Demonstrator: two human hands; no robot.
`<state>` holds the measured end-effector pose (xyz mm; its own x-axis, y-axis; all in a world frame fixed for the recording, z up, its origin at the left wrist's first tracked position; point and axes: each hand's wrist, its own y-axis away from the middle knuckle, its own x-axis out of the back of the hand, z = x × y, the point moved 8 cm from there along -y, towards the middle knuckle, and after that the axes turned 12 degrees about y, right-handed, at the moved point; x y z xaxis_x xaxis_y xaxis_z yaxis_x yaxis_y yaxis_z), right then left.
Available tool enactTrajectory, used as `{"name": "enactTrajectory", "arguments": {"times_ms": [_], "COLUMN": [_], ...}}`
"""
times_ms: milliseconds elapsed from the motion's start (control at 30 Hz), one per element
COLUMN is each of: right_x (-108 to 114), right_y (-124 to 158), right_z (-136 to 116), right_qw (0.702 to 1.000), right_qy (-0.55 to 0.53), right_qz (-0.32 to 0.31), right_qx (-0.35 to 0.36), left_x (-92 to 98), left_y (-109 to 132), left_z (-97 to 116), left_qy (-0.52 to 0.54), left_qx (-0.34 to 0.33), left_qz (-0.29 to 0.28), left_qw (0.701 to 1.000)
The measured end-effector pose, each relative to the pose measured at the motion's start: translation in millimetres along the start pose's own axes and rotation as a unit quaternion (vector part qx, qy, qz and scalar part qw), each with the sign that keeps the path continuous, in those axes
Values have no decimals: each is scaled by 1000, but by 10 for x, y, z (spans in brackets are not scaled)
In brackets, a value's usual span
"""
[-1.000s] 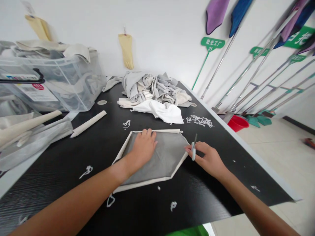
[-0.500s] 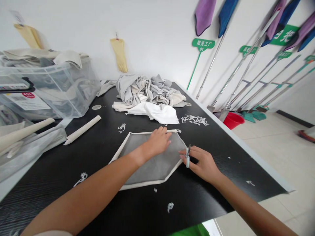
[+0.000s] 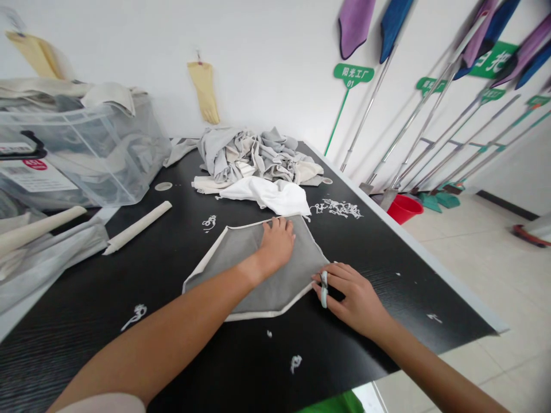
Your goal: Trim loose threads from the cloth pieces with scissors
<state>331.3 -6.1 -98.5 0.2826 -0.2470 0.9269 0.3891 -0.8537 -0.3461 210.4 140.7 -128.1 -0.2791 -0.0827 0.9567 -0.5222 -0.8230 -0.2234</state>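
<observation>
Resting on the grey cloth near its far edge, the left hand has its fingers loosely extended, gripping nothing, seemingly to keep the fabric flat. The cloth lies on the table, nearer than the pile. The right hand, half curled at the cloth's right corner, has hold of scissors by a pale loop, probably leaving the fingertips free for the edge. Whether they pinch it, I cannot tell. The blades are hard to make out; the left forearm covers the cloth's near-left part, and the bin is cut off at left.
</observation>
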Motion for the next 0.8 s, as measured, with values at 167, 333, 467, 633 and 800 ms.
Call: {"name": "enactTrajectory", "arguments": {"times_ms": [167,333,467,633,800], "right_x": [57,100,100,88,64], "right_y": [124,202,268,336,350], "right_z": [-45,-60,-60,-23,-48], "right_qw": [1000,999,999,997,996], "right_qy": [25,34,24,33,59], "right_qz": [7,22,44,71,73], "right_qx": [-11,-25,-7,-22,-4], "left_x": [-49,-77,-62,119,231], "left_y": [-58,-92,-104,-54,310], "left_z": [-87,-134,-161,-100,-60], "left_qy": [5,11,10,-31,-23], "left_qx": [31,34,34,20,24], "left_qz": [-6,-9,-7,17,19], "left_qw": [999,999,999,999,999]}}
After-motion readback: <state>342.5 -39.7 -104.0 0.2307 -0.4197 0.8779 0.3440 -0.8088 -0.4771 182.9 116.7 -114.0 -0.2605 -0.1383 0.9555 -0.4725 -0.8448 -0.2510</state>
